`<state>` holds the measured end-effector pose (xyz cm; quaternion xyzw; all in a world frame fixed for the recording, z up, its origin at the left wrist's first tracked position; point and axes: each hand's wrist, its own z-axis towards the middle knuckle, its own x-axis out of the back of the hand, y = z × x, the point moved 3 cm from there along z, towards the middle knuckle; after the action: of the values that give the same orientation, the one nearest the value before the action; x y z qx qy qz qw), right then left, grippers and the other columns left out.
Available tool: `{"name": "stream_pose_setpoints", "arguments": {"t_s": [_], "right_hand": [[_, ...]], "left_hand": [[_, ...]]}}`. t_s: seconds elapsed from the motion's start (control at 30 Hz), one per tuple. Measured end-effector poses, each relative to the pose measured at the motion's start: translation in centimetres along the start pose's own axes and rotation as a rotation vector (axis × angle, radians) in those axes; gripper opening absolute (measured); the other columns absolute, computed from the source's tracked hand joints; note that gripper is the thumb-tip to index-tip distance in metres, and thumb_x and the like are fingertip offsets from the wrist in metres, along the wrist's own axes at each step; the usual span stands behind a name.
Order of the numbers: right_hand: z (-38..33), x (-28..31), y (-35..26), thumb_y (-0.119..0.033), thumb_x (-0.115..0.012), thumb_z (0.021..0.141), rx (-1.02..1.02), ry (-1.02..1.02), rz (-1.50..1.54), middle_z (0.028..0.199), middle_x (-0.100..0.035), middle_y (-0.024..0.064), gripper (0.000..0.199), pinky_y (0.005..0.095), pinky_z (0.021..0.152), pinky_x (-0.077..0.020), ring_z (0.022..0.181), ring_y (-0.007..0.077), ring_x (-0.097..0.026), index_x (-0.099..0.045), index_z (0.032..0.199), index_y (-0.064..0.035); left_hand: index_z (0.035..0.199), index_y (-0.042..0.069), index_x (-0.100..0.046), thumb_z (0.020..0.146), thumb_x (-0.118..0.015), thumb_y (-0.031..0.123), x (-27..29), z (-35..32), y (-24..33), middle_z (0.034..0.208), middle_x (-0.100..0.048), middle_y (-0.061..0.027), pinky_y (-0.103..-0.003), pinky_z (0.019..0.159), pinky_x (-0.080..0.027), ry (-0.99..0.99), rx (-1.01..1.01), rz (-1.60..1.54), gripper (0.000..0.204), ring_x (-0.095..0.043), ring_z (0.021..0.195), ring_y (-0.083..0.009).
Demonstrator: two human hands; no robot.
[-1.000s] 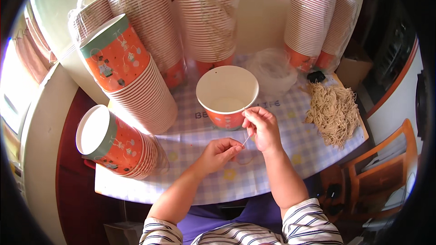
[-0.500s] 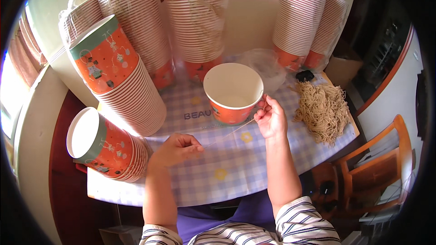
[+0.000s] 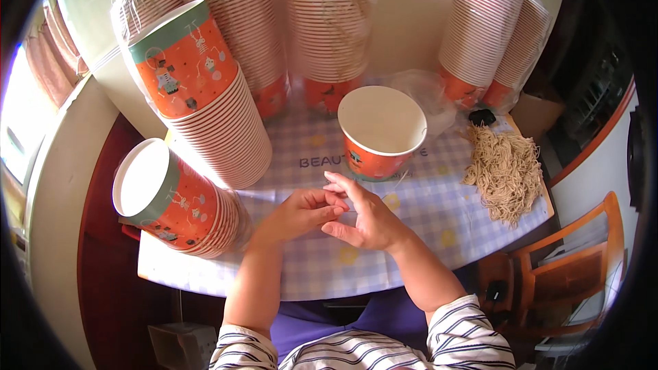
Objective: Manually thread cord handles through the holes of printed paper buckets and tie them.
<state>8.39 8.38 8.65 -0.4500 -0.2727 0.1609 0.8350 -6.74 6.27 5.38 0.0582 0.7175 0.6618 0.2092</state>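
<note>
An orange paper tub (image 3: 351, 153) with a white rim and green base stands upright before me, its visible inside holding nothing. Just in front of it, my left hand (image 3: 301, 214) has thumb and fingers pinched together. What it pinches, if anything, is too small to make out. My right hand (image 3: 367, 219) meets it from the right, its thumb and fingers apart around the left fingertips. A short pale strand (image 3: 402, 177) shows by the tub's base. Farther right lies a heap of tan string (image 3: 506, 175), apart from both hands.
On the left are a tall stack of nested tubs (image 3: 219, 127) and a shorter, tilted stack (image 3: 195, 209). Plastic-wrapped stacks (image 3: 325, 20) line the back, with another wrapped stack (image 3: 480, 24) at back right. A checked cloth (image 3: 315, 274) covers the table; a wooden chair (image 3: 569, 267) stands right.
My right hand has left the tub's rim and come down left to my left hand. The strand stretched between the hands no longer shows that way. The view has shifted slightly.
</note>
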Motion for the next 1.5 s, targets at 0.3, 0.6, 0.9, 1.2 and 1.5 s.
{"name": "stream_pose_setpoints", "arguments": {"t_s": [0.3,0.6,0.9,1.2,1.5], "right_hand": [[0.2,2.6,2.6,-0.011,-0.066,0.087,-0.335,0.037,0.049,0.067,-0.057,-0.0053,0.010,0.0202,0.055,-0.0397,0.062,0.0008,-0.047,-0.065,0.086,-0.0007],[0.3,5.3,2.3,-0.013,-0.064,0.089,-0.225,0.240,0.081,0.064,-0.054,-0.0054,0.015,0.0209,0.054,-0.0367,0.060,0.0027,-0.044,-0.061,0.081,-0.0013],[0.3,5.5,2.2,-0.010,-0.062,0.090,-0.236,0.241,0.146,0.066,-0.052,-0.0065,0.012,0.0197,0.054,-0.0338,0.061,0.0020,-0.042,-0.060,0.082,-0.0015],[0.3,6.2,1.0,-0.013,-0.066,0.083,0.114,0.198,-0.019,0.069,-0.056,0.0010,0.013,0.0239,0.062,-0.0405,0.065,0.0088,-0.050,-0.059,0.080,-0.0010],[0.1,1.6,0.4,-0.013,-0.068,0.076,-0.125,-0.262,0.206,0.112,-0.058,0.0126,0.054,0.0349,0.094,-0.0421,0.107,0.0210,-0.056,-0.048,0.123,0.0024]], "left_hand": [[0.098,0.004,-0.066,0.092,-0.060,0.026,0.6,0.0,0.6,0.077,-0.064,-0.0026,-0.020,0.057,-0.042,0.202,0.155,0.070,0.023,-0.051,0.062,-0.0055],[0.097,0.000,-0.067,0.091,-0.060,0.026,1.0,-0.4,0.2,0.077,-0.066,-0.0062,-0.021,0.055,-0.040,0.017,0.230,0.069,0.028,-0.050,0.059,-0.0075],[0.093,0.000,-0.068,0.083,-0.069,0.011,0.6,-0.5,0.4,0.080,-0.067,-0.0045,-0.021,0.057,-0.044,-0.026,0.264,0.107,0.015,-0.061,0.068,-0.0099],[0.090,0.001,-0.068,0.082,-0.071,0.011,0.7,-0.7,0.5,0.080,-0.067,-0.0024,-0.021,0.059,-0.045,0.040,0.317,0.102,0.013,-0.059,0.067,-0.0079],[0.090,0.000,-0.068,0.084,-0.070,0.016,0.2,-1.2,1.1,0.082,-0.066,-0.0006,-0.021,0.065,-0.046,-0.005,0.201,0.134,0.017,-0.058,0.074,-0.0063]]}}
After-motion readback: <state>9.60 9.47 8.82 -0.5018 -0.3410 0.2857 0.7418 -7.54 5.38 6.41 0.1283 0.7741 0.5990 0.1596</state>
